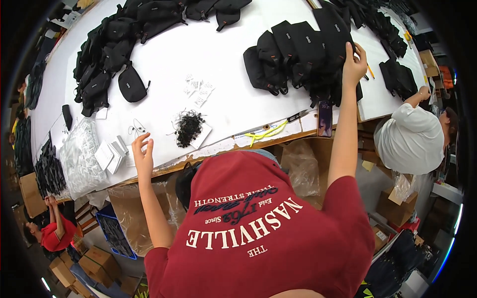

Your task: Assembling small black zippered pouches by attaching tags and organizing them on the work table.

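Note:
My right hand is at the right edge of a heap of black zip pouches, with its fingers closed on the edge of one pouch. The pouches overlap in a row and bear small pale marks and orange tabs. My left hand is above the table's near edge, fingers apart and slightly bent, holding nothing. Just beyond it lie a few thin black strings. To its right is a tangled bunch of black cords on a white card. Small white paper tags lie farther back.
On the white table, more black pouches are piled at the left. White cards and a clear bag lie near left. A phone, a cutter and a yellow strip sit along the near edge. A co-worker is at the right.

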Demonstrator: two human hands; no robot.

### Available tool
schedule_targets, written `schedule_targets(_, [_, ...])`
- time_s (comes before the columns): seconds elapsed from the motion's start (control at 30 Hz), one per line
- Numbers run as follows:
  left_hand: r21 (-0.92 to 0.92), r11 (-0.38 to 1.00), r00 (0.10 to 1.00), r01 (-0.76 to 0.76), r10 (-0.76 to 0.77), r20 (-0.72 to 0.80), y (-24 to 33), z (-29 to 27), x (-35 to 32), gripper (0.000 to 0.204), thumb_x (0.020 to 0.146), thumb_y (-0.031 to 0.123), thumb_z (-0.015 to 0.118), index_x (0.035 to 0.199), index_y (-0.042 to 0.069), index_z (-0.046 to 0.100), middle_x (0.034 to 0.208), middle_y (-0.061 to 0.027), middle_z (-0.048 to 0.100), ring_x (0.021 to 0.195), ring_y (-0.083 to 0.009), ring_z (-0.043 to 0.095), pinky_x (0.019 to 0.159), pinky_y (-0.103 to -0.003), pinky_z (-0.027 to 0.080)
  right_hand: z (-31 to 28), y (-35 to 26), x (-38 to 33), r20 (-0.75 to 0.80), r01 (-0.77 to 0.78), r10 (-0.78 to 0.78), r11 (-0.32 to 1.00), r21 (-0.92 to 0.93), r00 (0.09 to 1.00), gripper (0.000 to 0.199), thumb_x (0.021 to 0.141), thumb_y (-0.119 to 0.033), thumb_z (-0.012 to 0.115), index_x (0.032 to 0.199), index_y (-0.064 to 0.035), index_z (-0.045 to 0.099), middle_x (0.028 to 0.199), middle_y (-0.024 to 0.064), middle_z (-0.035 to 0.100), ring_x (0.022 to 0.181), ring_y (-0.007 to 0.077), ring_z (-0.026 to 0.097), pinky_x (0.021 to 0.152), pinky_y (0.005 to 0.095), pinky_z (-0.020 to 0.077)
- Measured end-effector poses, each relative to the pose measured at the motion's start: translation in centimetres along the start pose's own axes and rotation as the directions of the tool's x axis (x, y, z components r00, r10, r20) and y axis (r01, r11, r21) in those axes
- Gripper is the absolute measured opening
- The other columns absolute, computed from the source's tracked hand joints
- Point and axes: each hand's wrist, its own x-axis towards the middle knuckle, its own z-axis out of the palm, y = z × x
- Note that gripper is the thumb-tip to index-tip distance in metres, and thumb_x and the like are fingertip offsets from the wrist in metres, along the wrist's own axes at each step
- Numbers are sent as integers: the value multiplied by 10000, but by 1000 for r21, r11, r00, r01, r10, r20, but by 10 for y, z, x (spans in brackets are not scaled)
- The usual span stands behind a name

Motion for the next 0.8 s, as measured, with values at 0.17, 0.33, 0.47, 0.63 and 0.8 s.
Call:
schedule_targets(0.17, [136, 990, 995, -39, 51, -80, -42, -9, 14, 278, 874, 231, 607, 1128, 118, 581, 1204, -104, 461, 1111, -256, 460, 892, -381, 410, -1, 78, 28, 493, 17, 297, 844, -536, 818, 560, 758, -445, 690, 1225, -161, 569, 1026, 170, 627, 958, 330, 596, 830, 372, 465])
schedule_targets(0.33, [490, 871, 940, -44, 201, -274, -107, -8, 5, 459, 785, 273, 691, 1180, 95, 536, 1290, -195, 404, 1186, -372, 375, 984, -478, 316, 20, -14, -12, 286, 236, -88, 810, -537, 954, 431, 802, -384, 664, 1156, -145, 606, 1020, 149, 564, 901, 261, 585, 803, 363, 473])
schedule_targets(0.47, [518, 821, 854, 240, 75, -515, -125, -27, 0, 633, 808, 337, 662, 1324, 68, 413, 1397, -225, 284, 1258, -403, 318, 1032, -497, 275, 67, -76, -136, 731, 53, -13, 998, -32, 683, 102, 791, -151, 671, 864, -80, 677, 776, 48, 616, 662, 148, 582, 618, 267, 476])
schedule_targets(0.63, [451, 831, 795, 325, 18, -606, -151, -63, 15, 693, 863, 432, 581, 1378, 40, 334, 1446, -245, 244, 1329, -390, 259, 1052, -503, 255, 130, -78, -288, 972, 48, 104, 992, -116, 212, 129, 778, -163, 652, 885, -103, 613, 826, 71, 591, 764, 264, 591, 678, 364, 473])
schedule_targets(0.8, [432, 818, 749, 380, 2, -662, -152, -84, 32, 733, 855, 492, 568, 1385, 49, 322, 1444, -215, 240, 1299, -415, 270, 1033, -532, 264, 145, -76, -328, 946, 178, 63, 976, -125, 318, 116, 780, -152, 644, 812, -65, 574, 858, 91, 588, 805, 291, 599, 691, 392, 483])
